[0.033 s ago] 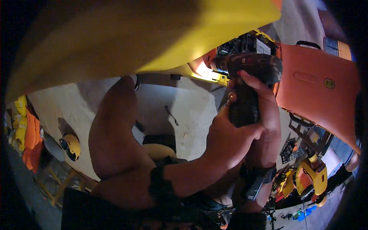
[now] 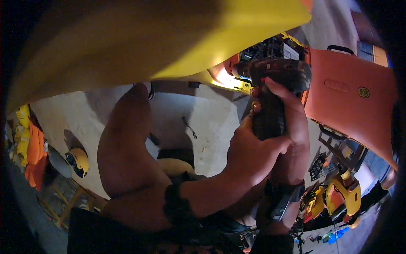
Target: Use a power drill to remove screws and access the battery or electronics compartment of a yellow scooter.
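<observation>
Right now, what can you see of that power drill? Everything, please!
The power drill looks chunky, dark and scuffed, perhaps plastic. Its body lies nearly level, nose pointing to the picture's left, handle hanging below. A small red spot shows where handle meets body. The right hand wraps the handle, thumb up by the body; the left hand is at its lower end, grip partly hidden. Light glows just ahead of the nose; I can't tell whether its tip touches anything.
</observation>
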A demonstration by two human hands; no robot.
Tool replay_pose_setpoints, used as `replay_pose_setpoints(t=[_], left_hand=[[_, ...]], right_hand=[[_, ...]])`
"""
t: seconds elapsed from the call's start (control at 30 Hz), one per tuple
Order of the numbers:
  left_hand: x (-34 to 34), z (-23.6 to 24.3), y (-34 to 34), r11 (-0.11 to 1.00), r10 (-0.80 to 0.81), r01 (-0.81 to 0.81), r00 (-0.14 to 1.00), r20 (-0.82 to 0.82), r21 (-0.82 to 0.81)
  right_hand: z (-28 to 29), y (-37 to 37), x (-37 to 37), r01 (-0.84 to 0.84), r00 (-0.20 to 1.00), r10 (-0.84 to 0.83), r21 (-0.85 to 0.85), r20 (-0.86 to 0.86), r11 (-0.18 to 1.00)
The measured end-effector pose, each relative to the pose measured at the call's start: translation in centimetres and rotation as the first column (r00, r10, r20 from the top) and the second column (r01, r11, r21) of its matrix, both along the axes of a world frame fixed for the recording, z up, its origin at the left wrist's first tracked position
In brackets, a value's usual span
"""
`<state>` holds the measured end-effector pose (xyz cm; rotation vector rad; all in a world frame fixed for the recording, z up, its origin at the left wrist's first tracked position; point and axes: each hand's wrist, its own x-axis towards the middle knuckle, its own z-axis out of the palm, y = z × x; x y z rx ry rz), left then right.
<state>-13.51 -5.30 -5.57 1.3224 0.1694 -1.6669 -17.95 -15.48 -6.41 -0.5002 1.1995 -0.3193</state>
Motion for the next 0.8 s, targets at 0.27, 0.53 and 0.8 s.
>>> replay_pose_setpoints(t=[0.27,0.53,0.8], left_hand=[[0.7,0.2,1.1,0.999,0.017,-0.018,0.999,-0.044,-0.031],[-0.5,-0.4,1.3,0.999,0.033,-0.033,0.994,0.107,-0.001],[0.0,-0.5,0.4,0.99,0.137,-0.138,0.989,0.047,0.005]], right_hand=[[-0.4,1.1,0.6,-0.034,0.999,0.033,-0.046,-0.024,0.998],[-0.2,1.3,0.4,-0.026,0.999,0.025,-0.012,-0.042,1.0],[-1.3,0.3,0.6,-0.082,0.995,0.084,0.042,-0.055,0.996]])
